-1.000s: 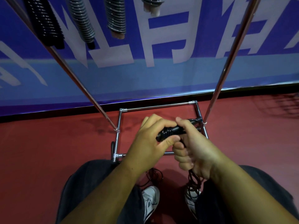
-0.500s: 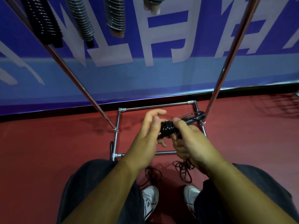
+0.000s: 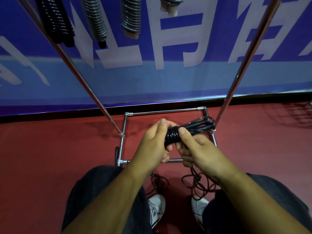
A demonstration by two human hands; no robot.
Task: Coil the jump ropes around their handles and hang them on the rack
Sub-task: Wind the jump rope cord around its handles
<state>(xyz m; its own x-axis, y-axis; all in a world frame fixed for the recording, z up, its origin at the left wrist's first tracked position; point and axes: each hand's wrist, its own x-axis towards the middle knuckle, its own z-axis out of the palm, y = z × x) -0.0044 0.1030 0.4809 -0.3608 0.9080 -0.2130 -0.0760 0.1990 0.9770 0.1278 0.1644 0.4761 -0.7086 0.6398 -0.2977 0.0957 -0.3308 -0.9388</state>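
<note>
Both hands work over the rack's (image 3: 162,111) base frame on 1 black jump rope (image 3: 172,136). The left hand (image 3: 152,144) grips the wound turns, the right hand (image 3: 199,152) thumbs the coil, and the handles (image 3: 200,127) point at the rack's right post (image 3: 238,78). Loose rope (image 3: 197,183) trails onto the floor (image 3: 59,157) in front of the rack, between 2 shoes (image 3: 156,208). 4 coiled ropes (image 3: 95,19) hang at the rack's top, with slanted posts flanking the hands.

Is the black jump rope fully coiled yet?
Partly: several turns wrap the handles, but loose rope hangs down to the floor.
</note>
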